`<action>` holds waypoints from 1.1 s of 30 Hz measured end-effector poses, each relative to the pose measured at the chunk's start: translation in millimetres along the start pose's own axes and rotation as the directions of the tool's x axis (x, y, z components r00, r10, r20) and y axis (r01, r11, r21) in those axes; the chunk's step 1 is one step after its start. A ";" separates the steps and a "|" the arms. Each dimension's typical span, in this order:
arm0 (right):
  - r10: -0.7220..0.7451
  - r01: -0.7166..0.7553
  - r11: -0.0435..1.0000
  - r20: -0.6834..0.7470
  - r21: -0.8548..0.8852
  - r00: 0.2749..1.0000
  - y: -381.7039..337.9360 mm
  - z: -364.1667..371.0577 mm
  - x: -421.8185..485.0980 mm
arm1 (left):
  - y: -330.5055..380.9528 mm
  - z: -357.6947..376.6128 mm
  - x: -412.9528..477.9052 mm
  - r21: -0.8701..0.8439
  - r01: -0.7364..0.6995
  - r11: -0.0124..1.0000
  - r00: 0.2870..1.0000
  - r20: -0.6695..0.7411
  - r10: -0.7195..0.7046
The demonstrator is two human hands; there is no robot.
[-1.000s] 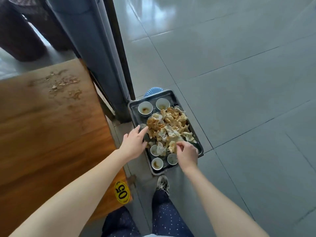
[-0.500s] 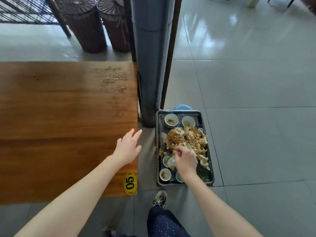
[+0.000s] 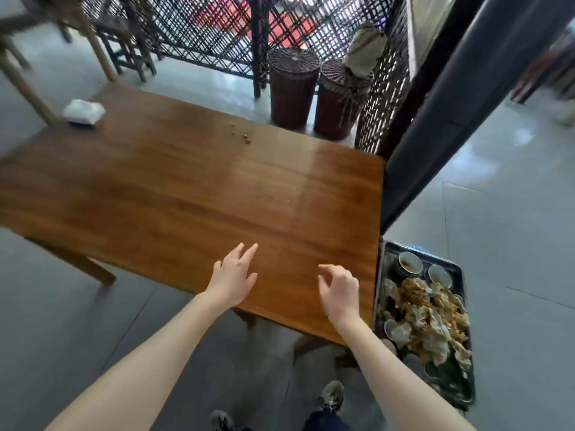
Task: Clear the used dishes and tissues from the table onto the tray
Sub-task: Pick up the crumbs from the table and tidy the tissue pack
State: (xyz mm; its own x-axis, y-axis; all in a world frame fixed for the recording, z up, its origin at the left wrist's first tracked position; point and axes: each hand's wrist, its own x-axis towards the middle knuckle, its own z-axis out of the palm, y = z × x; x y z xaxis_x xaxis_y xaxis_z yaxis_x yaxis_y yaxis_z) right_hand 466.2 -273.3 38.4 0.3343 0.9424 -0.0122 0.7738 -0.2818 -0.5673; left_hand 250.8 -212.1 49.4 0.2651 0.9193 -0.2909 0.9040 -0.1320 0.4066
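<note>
Little is left on the worktop (image 3: 186, 188). A white tissue bundle (image 3: 83, 111) lies at the far left corner, too blurred to tell whether it is loose paper or a pack, and a few small brown bits (image 3: 241, 136) lie near the far edge. The bundle looks light and soft and should crush rather than slip, so take it from above with your fingers round its sides. The bits will likely roll; sweeping them into a cupped palm should serve better than pinching.

The tray (image 3: 382, 269) sits on the floor just beside the worktop's right end, heaped with crumpled tissues (image 3: 426, 315) and small cups (image 3: 410, 263), which are probably fragile.

Your left hand (image 3: 231, 276) hovers over the near edge, fingers (image 3: 249, 251) straight and spread, holding nothing. Your right hand (image 3: 339, 289) is beside it, fingers (image 3: 326, 269) loosely curled, also empty.
</note>
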 end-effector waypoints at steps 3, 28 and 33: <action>-0.090 0.091 0.994 0.024 -0.060 0.996 -52.9 33.6 -7.0 | -61.2 -26.4 -19.7 -0.010 0.065 0.998 0.997 -0.031 -0.066; -0.424 0.450 0.893 0.306 -0.016 0.852 -409.2 286.9 84.8 | -451.1 -203.6 -31.6 -0.152 0.506 0.849 0.831 -0.177 -0.527; -0.404 0.414 0.910 0.296 0.031 0.866 -482.2 322.1 137.7 | -514.4 -265.5 8.8 -0.145 0.522 0.841 0.814 -0.211 -0.542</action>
State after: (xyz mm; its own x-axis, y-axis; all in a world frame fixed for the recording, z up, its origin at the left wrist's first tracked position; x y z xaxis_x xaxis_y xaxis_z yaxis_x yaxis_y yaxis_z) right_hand -34.2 50.4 45.1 -0.1824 0.9829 -0.0251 0.8256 0.1393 -0.5468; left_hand -301.0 -37.7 67.6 -0.3449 0.8978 -0.2740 0.8496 0.4227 0.3156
